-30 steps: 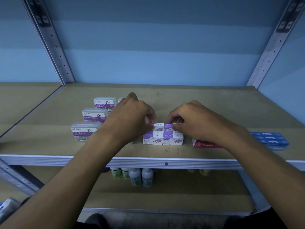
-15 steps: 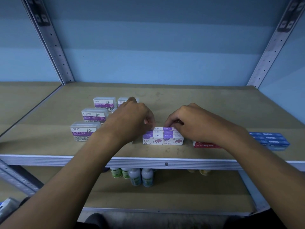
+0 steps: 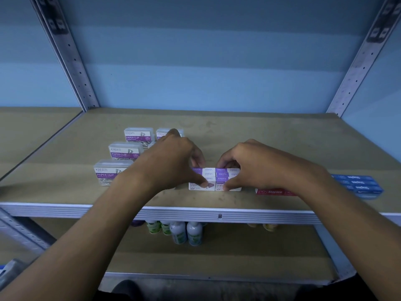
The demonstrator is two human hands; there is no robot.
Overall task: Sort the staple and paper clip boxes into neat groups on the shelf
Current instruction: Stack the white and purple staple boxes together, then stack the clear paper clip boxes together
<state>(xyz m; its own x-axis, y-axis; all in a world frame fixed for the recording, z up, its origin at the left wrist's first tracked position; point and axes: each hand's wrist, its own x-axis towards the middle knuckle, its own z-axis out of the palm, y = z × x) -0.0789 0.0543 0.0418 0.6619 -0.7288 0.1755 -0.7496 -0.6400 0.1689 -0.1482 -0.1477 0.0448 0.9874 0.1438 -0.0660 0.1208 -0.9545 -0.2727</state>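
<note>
Several small purple-and-white staple boxes (image 3: 213, 178) form a tight block near the front middle of the brown shelf (image 3: 260, 137). My left hand (image 3: 173, 159) clasps the block's left half, thumb on the front face and fingers behind. My right hand (image 3: 256, 164) clasps the right half the same way. Clear paper clip boxes (image 3: 112, 171) stand in rows at the left, partly hidden by my left hand. A red staples box (image 3: 271, 191) and a group of blue staple boxes (image 3: 358, 184) lie at the right, behind my right forearm.
Perforated metal uprights (image 3: 71, 61) rise at the back corners against a blue wall. A metal lip (image 3: 195, 212) edges the shelf front. Small bottles (image 3: 186, 232) stand on the lower shelf. Another shelf board adjoins at the left.
Both hands have lowered onto the staple block. The top pair of boxes held a second ago now sits level on the block, and my thumbs have come down onto its front face.
</note>
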